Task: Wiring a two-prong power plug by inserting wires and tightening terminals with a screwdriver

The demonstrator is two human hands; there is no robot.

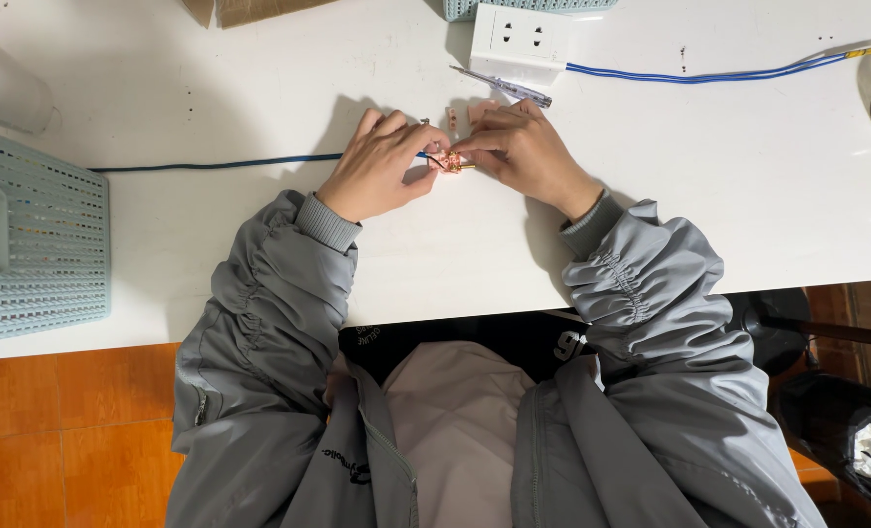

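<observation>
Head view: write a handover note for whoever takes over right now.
Left hand: pinches the end of the dark blue wire at mid-table.
Right hand: pinches a small brass part against that wire end.
Nearby: white socket and a screwdriver just beyond the hands; a second blue wire runs right from the socket; mesh basket at the left edge.
Done: wire end and brass part are brought together.
Left: whether they are joined cannot be seen; socket and screwdriver lie untouched.
</observation>
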